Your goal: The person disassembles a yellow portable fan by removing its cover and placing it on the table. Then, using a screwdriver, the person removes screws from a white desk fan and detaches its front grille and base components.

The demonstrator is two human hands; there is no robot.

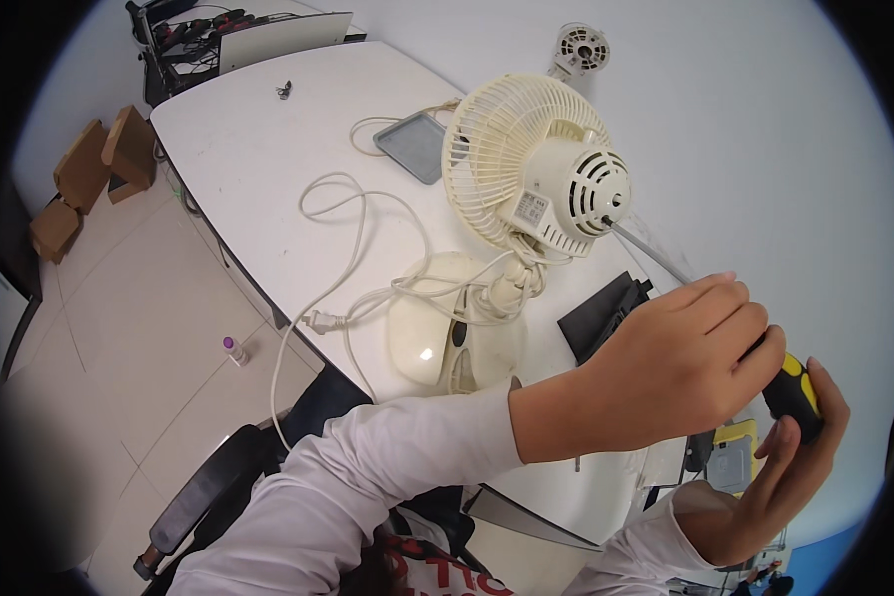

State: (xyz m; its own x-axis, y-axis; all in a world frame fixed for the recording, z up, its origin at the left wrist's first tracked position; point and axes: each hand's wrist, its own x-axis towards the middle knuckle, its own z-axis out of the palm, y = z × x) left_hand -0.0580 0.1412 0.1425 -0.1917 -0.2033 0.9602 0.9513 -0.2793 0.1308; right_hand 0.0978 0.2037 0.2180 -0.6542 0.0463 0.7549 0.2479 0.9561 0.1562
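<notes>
Item: small cream desk fan point(531, 179), lying tipped on the white table point(258, 149), guard facing about ten o'clock, motor housing point(591, 194) turned toward four o'clock. Its oval base point(437, 328) rests at roughly seven o'clock from the head, with the white cord point(353, 238) looped off toward nine o'clock, plug point(318, 320) near the table edge.

Tool: screwdriver point(656, 256), long axis running from ten o'clock to four o'clock, tip at the centre of the rear housing, black-and-yellow handle point(795, 387) at the lower right end.

Left hand point(675, 368): fingers curled over the upper part of the handle and the shaft's end, pinching it from above. Right hand point(790, 467): fingers cupped and pressed against the handle's butt from below.

State of the work, as judged: the tip appears seated at the back of the motor housing, so a fastener there is being worked. The guard and rear housing remain assembled; nothing on this fan looks detached. It looks like an early stage, with most of the disassembly left.

Nearby: grey tray point(414, 145) at twelve o'clock from the base, black part point(601, 313) just beside the left hand, a separate small fan motor point(579, 48) far off.
</notes>
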